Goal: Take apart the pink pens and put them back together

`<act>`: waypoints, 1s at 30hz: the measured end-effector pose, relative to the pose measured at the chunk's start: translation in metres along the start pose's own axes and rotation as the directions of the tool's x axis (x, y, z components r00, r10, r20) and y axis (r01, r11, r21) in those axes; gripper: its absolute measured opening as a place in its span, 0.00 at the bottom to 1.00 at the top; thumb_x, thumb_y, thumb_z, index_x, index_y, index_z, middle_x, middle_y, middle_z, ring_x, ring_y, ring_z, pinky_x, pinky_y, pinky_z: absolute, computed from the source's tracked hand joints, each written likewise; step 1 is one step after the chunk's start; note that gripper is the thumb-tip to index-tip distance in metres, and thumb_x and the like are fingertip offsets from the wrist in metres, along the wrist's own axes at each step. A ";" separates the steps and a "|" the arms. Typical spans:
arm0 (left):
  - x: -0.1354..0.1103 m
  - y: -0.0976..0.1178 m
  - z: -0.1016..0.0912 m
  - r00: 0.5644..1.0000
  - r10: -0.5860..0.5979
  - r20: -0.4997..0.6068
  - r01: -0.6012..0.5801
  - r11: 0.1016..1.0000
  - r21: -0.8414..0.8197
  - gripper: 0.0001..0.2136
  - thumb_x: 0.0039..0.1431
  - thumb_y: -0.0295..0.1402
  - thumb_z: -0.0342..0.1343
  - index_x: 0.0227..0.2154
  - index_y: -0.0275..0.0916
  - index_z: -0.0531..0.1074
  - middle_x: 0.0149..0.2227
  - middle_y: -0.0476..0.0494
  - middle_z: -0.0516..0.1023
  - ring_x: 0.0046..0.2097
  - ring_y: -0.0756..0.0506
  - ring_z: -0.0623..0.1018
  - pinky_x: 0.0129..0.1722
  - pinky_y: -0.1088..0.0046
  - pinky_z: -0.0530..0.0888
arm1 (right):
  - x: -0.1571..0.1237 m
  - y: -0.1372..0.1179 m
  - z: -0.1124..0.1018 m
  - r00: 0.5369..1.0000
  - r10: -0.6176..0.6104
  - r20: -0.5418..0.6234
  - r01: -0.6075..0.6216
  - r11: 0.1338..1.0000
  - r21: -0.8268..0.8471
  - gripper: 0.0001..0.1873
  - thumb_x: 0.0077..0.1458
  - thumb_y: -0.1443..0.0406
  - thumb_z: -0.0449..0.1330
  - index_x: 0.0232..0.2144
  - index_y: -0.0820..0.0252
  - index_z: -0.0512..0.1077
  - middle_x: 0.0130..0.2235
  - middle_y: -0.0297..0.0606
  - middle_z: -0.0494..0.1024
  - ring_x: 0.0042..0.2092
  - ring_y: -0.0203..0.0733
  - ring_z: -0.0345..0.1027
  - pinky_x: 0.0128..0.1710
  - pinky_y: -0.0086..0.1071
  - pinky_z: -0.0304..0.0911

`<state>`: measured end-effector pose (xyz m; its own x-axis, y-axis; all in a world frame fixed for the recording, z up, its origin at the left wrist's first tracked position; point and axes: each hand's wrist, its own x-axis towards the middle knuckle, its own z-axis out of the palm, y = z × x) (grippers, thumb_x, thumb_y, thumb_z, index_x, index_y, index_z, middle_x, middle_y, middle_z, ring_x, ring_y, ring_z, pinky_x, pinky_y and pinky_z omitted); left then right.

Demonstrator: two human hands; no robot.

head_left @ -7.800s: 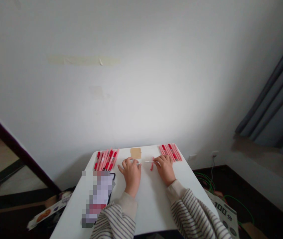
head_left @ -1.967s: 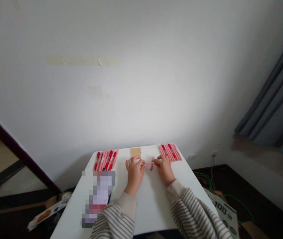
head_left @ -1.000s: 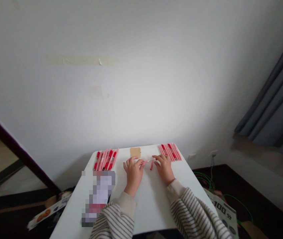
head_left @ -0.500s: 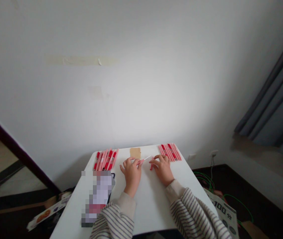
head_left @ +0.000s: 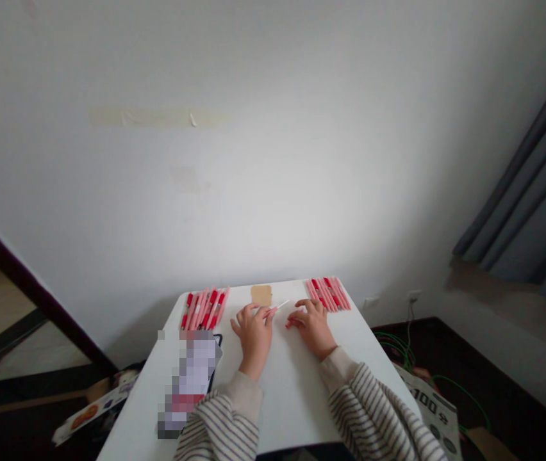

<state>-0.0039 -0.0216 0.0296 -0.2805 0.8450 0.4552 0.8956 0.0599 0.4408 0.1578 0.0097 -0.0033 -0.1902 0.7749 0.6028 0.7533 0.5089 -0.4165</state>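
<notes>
My left hand [head_left: 256,336] pinches a slim pink pen part [head_left: 270,312] with a thin white tip that points to the right. Opposite it, my right hand [head_left: 315,328] has its thumb and fingers closed on a short pink-red pen piece [head_left: 289,324], mostly hidden by the fingers. A small gap separates the two pieces. Beyond my left hand lies a row of pink and red pens [head_left: 206,308]. A second row of such pens [head_left: 328,294] lies just past my right hand. Both hands are over the white table [head_left: 292,397].
A tan square [head_left: 261,294] lies at the table's back edge. On the left is a pixelated phone-like object [head_left: 191,378] beside my sleeve. The wall [head_left: 273,192] stands right behind the table. Green cables [head_left: 398,346] run along the floor at right.
The piece in my right hand has turned and sits lower, more covered by my fingers. My left hand has hardly moved.
</notes>
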 end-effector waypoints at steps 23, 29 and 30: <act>0.001 -0.003 0.002 1.000 0.005 -0.005 -0.005 1.000 -0.010 0.09 0.58 0.40 0.53 0.36 0.49 0.78 0.47 0.44 0.72 0.50 0.41 0.67 0.52 0.54 0.59 | 0.002 0.003 -0.005 0.986 0.109 -0.127 -0.128 0.980 -0.152 0.14 0.59 0.67 0.55 0.46 0.48 0.73 0.40 0.38 0.75 0.47 0.46 0.58 0.49 0.40 0.51; 0.001 -0.002 0.001 1.000 0.003 0.012 -0.003 1.000 -0.022 0.09 0.58 0.39 0.53 0.36 0.51 0.78 0.47 0.45 0.71 0.51 0.41 0.66 0.53 0.54 0.58 | 0.002 0.001 -0.006 0.985 0.133 -0.107 -0.150 0.974 -0.167 0.16 0.60 0.67 0.55 0.47 0.45 0.73 0.40 0.38 0.74 0.46 0.46 0.58 0.49 0.41 0.49; 0.001 -0.002 0.002 1.000 0.007 0.014 -0.006 1.000 -0.026 0.09 0.58 0.39 0.53 0.36 0.51 0.78 0.47 0.45 0.71 0.51 0.41 0.66 0.53 0.54 0.58 | 0.002 0.001 -0.006 0.985 0.133 -0.106 -0.150 0.975 -0.163 0.16 0.60 0.67 0.55 0.47 0.44 0.73 0.40 0.38 0.74 0.46 0.46 0.58 0.49 0.42 0.49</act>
<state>-0.0058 -0.0201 0.0278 -0.2698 0.8529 0.4471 0.8880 0.0408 0.4579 0.1622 0.0093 0.0017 -0.0200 0.7915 0.6109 0.8657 0.3193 -0.3854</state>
